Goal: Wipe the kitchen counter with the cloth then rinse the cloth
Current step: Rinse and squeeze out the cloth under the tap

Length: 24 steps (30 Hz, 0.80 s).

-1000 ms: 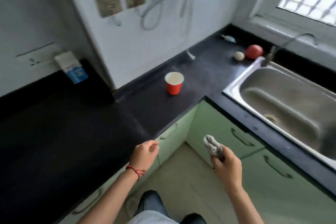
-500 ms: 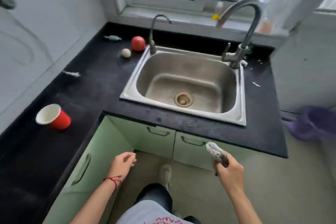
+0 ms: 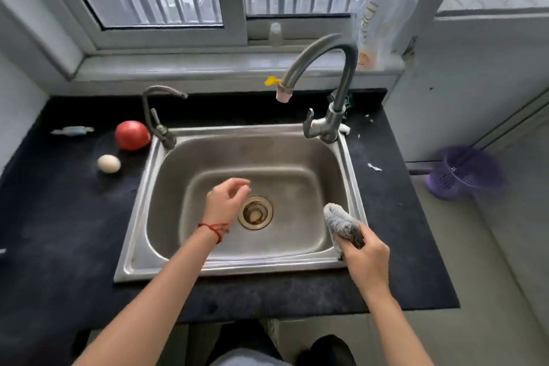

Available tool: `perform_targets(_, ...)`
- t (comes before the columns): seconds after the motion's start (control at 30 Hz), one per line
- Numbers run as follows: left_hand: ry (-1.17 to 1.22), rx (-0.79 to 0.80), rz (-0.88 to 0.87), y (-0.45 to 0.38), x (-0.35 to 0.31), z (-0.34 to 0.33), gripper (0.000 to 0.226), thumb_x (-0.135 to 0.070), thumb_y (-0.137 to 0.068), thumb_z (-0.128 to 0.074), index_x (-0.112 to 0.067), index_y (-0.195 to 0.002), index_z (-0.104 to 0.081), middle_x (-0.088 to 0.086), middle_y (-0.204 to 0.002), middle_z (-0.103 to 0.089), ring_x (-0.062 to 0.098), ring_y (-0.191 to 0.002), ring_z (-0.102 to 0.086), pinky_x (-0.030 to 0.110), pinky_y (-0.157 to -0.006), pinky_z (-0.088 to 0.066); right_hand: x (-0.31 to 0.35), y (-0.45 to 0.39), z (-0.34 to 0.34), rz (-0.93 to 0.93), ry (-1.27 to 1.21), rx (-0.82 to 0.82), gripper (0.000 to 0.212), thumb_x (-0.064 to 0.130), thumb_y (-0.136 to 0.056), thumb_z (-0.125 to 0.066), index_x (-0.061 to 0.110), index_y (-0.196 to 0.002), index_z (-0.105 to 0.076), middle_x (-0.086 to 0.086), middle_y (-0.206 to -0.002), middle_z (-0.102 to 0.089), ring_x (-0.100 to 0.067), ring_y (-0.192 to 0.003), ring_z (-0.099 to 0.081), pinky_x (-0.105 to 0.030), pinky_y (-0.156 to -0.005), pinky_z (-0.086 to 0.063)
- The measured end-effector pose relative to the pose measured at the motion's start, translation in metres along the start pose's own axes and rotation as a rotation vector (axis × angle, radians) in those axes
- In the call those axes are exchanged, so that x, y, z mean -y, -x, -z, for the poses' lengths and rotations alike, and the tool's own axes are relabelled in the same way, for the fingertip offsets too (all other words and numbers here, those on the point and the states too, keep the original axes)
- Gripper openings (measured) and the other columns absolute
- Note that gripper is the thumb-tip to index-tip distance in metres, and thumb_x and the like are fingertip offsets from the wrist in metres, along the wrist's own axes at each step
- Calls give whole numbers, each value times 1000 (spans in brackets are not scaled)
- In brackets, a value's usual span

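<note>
Since half a second ago both arms have come forward from in front of the cabinet doors to over the sink (image 3: 352,175), which now sits much closer and squarer in the head view; the red cup seen on the left counter earlier is out of frame.

From the head view: the right hand (image 3: 367,258) is curled round a bunched grey cloth (image 3: 341,224), gripping its near end so the far end sticks up over the sink's near right corner; the left hand (image 3: 227,202), with a red string at the wrist, hangs over the basin just left of the drain (image 3: 255,212), fingers loosely bent and holding nothing; no water shows at the tall tap (image 3: 328,74), which stands at the sink's far right corner with its spout over the basin; a smaller tap (image 3: 157,116) stands at the far left corner.

On the black counter (image 3: 59,232) left of the sink lie a tomato (image 3: 132,135), an egg (image 3: 109,163) nearer, and a wrapped sweet (image 3: 72,130) farther left; a purple basket (image 3: 463,172) sits on the floor to the right.
</note>
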<state>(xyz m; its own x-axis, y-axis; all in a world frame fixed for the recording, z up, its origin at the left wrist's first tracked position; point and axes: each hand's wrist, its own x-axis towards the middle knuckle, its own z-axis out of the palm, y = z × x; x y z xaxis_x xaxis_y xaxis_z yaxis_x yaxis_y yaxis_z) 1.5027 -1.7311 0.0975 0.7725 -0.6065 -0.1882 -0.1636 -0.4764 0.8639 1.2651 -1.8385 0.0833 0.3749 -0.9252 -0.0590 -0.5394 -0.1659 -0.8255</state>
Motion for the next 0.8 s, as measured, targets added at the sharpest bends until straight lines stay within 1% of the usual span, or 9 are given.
perform_targets(0.1,-35,18,-86,-46,-29,-30,18,-13,-85,-59,-8,-99,-69,12,-94,-72,14,-83,-62,4,-71,-45,6,-19,-5,9,-2,6,26,7,-74,-74,7,-99,-69,-5,-83,-70,-9,-72,-61,3,-64,-39)
perform_targets(0.17,-40,20,-120,-74,-49,-52,21,-13,-85,-59,-7,-103,-68,13,-98,-71,11,-81,-59,-2,-66,-40,6,-32,-8,15,-12,18,27,6,-73,-74,8,-100,-69,-6,-85,-71,-7,-75,-60,3,-65,-39)
perform_targets(0.2,-38,17,-124,-86,-57,-61,23,-14,-85,-59,-6,-106,-66,14,-101,-71,11,-81,-59,0,-69,-41,5,-37,-9,15,-13,26,28,6,-73,-74,8,-101,-69,-5,-87,-71,-5,-81,-59,3,-66,-39)
perform_targets(0.33,-44,22,-181,-130,-85,-89,38,-19,-83,-64,-7,-119,-59,13,-115,-67,22,-98,-64,27,-92,-46,3,-56,-11,38,-12,56,29,6,-73,-74,12,-101,-70,-3,-90,-73,-4,-88,-59,1,-68,-40)
perform_targets(0.43,-60,57,-241,-150,-96,-103,44,-21,-78,-69,-8,-119,-60,13,-114,-67,24,-101,-63,34,-95,-49,1,-65,-14,32,-25,63,30,5,-73,-74,13,-102,-70,-1,-91,-73,-3,-85,-59,0,-68,-40)
perform_targets(0.53,-95,72,-304,-159,-99,-113,34,-19,-77,-71,-7,-108,-66,14,-101,-70,25,-89,-67,38,-88,-53,1,-71,-18,27,-54,79,33,4,-72,-73,14,-103,-70,0,-94,-73,-4,-89,-60,-2,-72,-42)
perform_targets(0.67,-133,26,-375,-162,-96,-115,22,-16,-78,-68,-4,-96,-69,14,-91,-72,25,-82,-69,37,-81,-55,1,-74,-18,9,-107,106,34,17,-70,-70,17,-104,-69,3,-95,-73,-8,-89,-63,-18,-78,-48)
perform_targets(0.73,-115,33,-363,-164,-93,-114,21,-15,-78,-68,-3,-95,-69,14,-91,-73,24,-81,-69,33,-81,-55,0,-74,-18,5,-114,100,33,18,-70,-69,18,-103,-69,3,-94,-73,-8,-89,-63,-18,-77,-48)
perform_targets(0.8,-89,42,-346,-165,-90,-112,20,-14,-79,-68,-2,-94,-69,13,-90,-73,23,-81,-69,22,-77,-54,-1,-75,-18,14,-104,99,32,11,-72,-72,17,-104,-69,2,-95,-73,-7,-91,-62,-15,-78,-47)
